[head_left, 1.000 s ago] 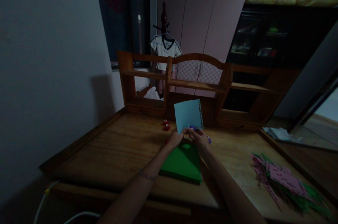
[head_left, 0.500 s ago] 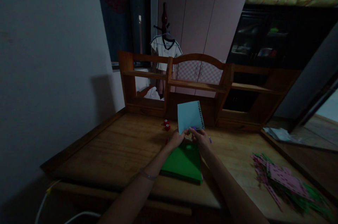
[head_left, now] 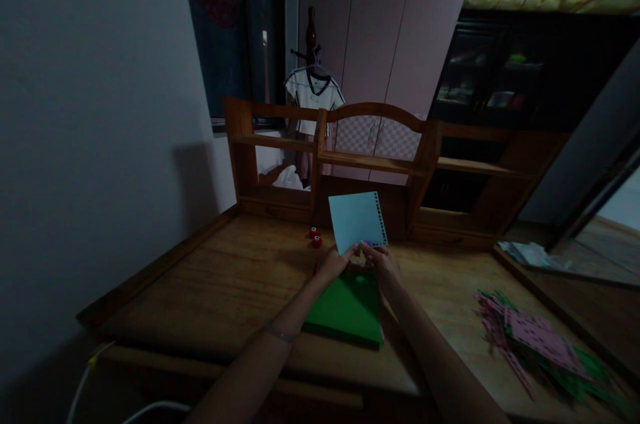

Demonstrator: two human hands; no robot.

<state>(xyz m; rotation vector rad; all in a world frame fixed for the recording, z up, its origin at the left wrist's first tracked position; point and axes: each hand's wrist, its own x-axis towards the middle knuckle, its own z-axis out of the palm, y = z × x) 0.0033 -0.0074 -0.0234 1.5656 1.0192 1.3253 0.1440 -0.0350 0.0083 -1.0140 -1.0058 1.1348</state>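
A light blue sheet of paper [head_left: 356,219] stands up over the desk, dark punched holes running down its right edge. My left hand [head_left: 336,264] is closed on the sheet's lower left corner. Closed at the lower edge is my right hand [head_left: 384,265], its fingertips near the left thumb. A small purple thing [head_left: 369,243] shows by the right fingers; its kind is unclear. Between the hands is a tiny green bit, too small to name. Below them lies a green, flat, book-like block [head_left: 347,311], partly covered by my forearms.
Two small red things with white tops [head_left: 316,237] stand left of the hands on the wooden desk [head_left: 215,284]. Pink and green cut paper strips [head_left: 545,344] lie in a heap at the right. A wooden shelf [head_left: 370,161] closes off the back.
The paper's upper left corner has shifted left, so the sheet faces me more broadly. Less of the purple thing shows beside my right hand. Both hands stay almost in place.
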